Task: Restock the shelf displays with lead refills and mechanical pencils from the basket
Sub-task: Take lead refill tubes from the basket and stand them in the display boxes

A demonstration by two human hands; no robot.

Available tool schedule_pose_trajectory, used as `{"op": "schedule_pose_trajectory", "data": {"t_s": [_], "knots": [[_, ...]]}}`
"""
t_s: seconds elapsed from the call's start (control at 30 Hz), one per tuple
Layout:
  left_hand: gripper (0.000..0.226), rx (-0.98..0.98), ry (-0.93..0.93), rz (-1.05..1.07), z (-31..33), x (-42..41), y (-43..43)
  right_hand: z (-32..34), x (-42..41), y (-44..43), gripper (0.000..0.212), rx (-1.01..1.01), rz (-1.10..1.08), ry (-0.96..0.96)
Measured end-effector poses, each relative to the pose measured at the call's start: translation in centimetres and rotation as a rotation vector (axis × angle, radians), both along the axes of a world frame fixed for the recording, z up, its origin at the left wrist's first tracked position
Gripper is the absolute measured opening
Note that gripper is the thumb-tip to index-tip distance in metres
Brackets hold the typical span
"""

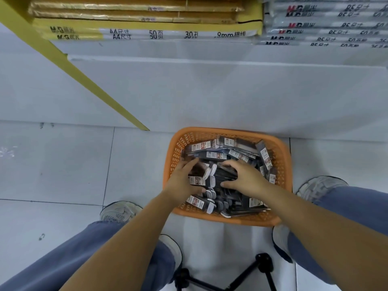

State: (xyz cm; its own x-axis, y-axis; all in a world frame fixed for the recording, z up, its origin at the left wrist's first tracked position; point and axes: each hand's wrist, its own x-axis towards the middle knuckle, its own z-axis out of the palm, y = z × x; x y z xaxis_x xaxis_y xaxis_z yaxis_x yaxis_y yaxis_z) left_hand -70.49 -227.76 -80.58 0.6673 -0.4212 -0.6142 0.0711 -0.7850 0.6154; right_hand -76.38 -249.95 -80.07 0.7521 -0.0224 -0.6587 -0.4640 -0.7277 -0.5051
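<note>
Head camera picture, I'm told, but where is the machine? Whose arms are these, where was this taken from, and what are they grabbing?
There is no machine here. A person wears one wide-angle camera on the head, looking down, so the arms you see are their own. An orange basket stands on the tiled floor, in front of a low shelf stacked with paper packs. The basket is full of dark packets with red-and-white labels. The left hand and the right hand are both inside the basket, fingers and thumbs curled round a bunch of those packets.
</note>
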Motion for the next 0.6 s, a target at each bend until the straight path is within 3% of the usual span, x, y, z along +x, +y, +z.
{"op": "schedule_pose_trajectory", "data": {"t_s": [0.1, 0.3, 0.47, 0.6], "knots": [[0.086, -0.017, 0.019, 0.001, 0.0, -0.1, 0.0, -0.1, -0.1, -0.2, 0.07, 0.058, 0.002, -0.002], [0.065, -0.081, -0.002, 0.062, -0.2, 0.0, -0.5, -0.3, 0.1, -1.4, 0.043, 0.056, -0.059, 0.032], [0.065, -0.003, -0.101, 0.003, -0.7, 0.4, -1.3, 0.0, 0.0, -1.8, 0.087, 0.169, -0.126, 0.079], [0.059, 0.068, -0.129, -0.075, -1.3, 0.8, -1.6, -0.7, -0.3, -1.1, 0.082, 0.133, -0.093, 0.107]]}}
